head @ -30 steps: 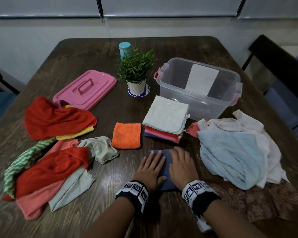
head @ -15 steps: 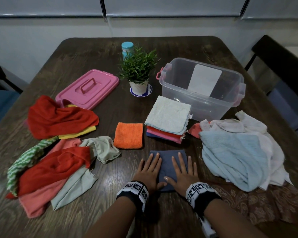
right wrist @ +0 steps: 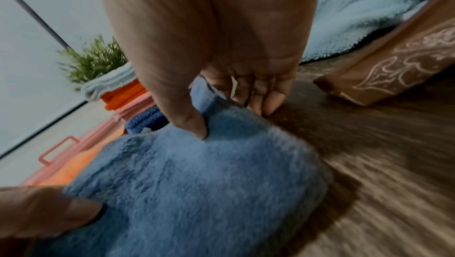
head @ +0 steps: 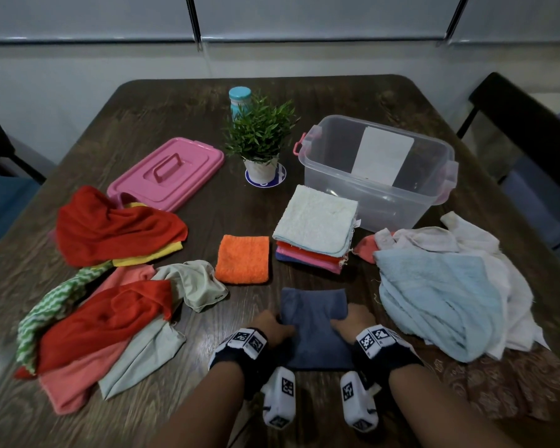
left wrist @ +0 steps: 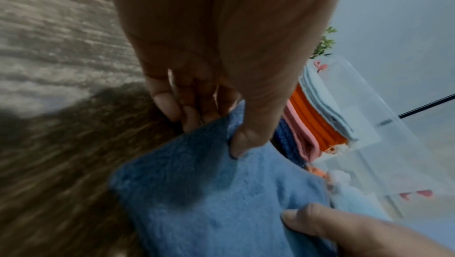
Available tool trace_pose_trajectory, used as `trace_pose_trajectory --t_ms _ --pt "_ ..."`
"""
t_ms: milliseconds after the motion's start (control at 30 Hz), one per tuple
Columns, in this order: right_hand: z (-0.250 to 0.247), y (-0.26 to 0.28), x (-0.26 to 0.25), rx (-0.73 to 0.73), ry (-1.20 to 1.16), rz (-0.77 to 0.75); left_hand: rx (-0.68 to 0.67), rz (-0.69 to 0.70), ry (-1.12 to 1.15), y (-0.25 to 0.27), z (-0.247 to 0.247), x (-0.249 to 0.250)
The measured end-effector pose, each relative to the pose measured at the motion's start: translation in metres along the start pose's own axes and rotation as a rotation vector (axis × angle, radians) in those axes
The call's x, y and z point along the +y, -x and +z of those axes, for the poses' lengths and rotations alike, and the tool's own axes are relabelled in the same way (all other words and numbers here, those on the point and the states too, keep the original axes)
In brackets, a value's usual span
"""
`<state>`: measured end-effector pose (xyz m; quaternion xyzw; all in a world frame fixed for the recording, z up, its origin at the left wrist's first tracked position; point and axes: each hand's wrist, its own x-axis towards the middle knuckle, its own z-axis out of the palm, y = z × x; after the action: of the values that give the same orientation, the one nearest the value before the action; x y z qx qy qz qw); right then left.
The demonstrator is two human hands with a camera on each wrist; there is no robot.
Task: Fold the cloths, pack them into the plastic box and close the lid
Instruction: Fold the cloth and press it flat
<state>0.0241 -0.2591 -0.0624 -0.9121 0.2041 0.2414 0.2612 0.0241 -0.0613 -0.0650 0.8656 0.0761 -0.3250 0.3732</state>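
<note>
Pinched at its two side edges, the folded blue cloth (head: 314, 321) lies on the dark wooden table (head: 162, 114) just in front of the person. Left hand (head: 274, 328): thumb pressed on top of the cloth's left edge, fingers (left wrist: 169, 103) curled under it. Right hand (head: 353, 321): the same hold on the right edge, thumb on top, fingers (right wrist: 268, 99) tucked beneath. Both wrist views show the plush blue pile dented under the thumbs.

Beyond the cloth stands a stack of folded cloths (head: 314, 227), pale one on top, red, pink and dark blue beneath. Left of the stack lies a folded orange cloth (head: 242, 258). Behind the stack sits the clear plastic box (head: 440, 176), open, with pink latches; whether anything lies inside cannot be told. Its pink lid (head: 167, 171) rests handle-up, well apart on the far left.

Unfolded cloths: a red, yellow, green-patterned, salmon and grey heap (head: 104, 286) at the left; a light blue towel (head: 440, 295) over white ones at the right, with a brown patterned cloth (head: 505, 386) beneath them. A small potted plant (head: 261, 137) on a coaster and a teal-capped bottle (head: 240, 97) stand at mid-table.
</note>
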Motion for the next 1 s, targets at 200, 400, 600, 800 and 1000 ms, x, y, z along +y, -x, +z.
trace_pose_trajectory --t_ms 200,400,600,800,1000 --pt "-0.027 0.034 -0.013 0.06 -0.394 -0.243 0.054 0.296 0.423 0.029 -0.028 0.014" --pt "-0.076 0.025 -0.057 0.324 -0.617 -0.475 0.281 0.492 0.501 0.015 -0.08 0.066" --pt "-0.107 -0.013 -0.099 0.399 -0.858 -0.469 0.451 0.589 0.504 -0.038 -0.117 0.114" --pt "-0.108 -0.038 -0.104 0.416 -0.765 -0.287 0.318 0.505 0.451 -0.069 -0.118 0.126" --pt "-0.101 -0.036 -0.099 0.526 0.046 -0.394 0.385 0.472 -0.225 -0.076 -0.105 0.116"
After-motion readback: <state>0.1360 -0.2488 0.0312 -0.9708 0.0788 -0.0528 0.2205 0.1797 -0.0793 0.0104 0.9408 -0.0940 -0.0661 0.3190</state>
